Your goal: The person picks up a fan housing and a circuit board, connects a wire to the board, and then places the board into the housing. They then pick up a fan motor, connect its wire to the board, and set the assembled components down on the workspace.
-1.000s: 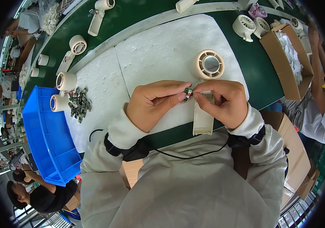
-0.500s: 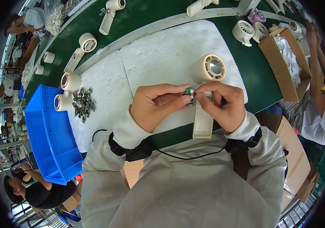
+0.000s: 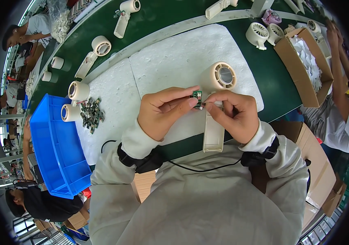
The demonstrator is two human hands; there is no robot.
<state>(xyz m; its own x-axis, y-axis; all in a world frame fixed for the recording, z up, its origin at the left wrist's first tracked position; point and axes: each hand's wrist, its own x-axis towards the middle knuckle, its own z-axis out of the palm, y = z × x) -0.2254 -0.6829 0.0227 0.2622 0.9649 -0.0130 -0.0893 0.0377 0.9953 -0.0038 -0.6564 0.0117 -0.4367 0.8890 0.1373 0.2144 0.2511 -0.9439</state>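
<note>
Small green circuit board held up above the near edge of the bench.
Judged risk: a light fingertip pinch could let the board slip onto the beige casing at that edge; uneven pulling could strain its small parts. Left hand grasps the board between thumb and fingers; right hand has thumb and forefinger closed at the board's right side, anything between them too small to tell. Both wrists angle inward, fingertips nearly meeting.
</note>
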